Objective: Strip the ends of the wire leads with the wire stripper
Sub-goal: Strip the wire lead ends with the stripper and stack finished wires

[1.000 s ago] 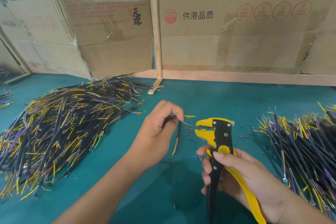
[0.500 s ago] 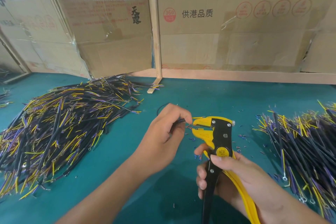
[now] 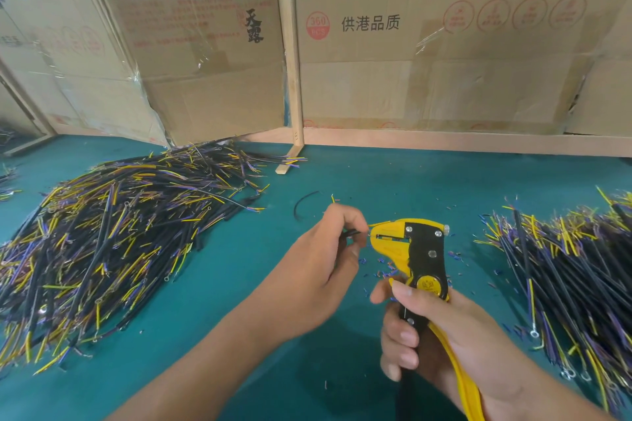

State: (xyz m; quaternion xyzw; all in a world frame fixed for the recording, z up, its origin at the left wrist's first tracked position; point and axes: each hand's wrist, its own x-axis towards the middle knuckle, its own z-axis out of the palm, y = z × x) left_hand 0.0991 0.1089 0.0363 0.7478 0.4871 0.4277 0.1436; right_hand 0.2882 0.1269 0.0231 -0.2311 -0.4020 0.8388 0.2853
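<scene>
Nearest the camera, the right hand (image 3: 455, 335) grips the black and yellow handles of the wire stripper (image 3: 415, 256), fingers curled round them, its yellow head pointing left. Just left of that head, the left hand (image 3: 318, 280) pinches a black wire lead (image 3: 352, 233) between thumb and forefinger, the lead's end reaching into the stripper's head. Small bits of insulation (image 3: 381, 267) lie scattered on the green table (image 3: 205, 301) under the tool. A large heap of wire leads (image 3: 113, 236) lies to the left, another heap (image 3: 574, 267) to the right. Cardboard boxes (image 3: 444, 44) stand behind.
</scene>
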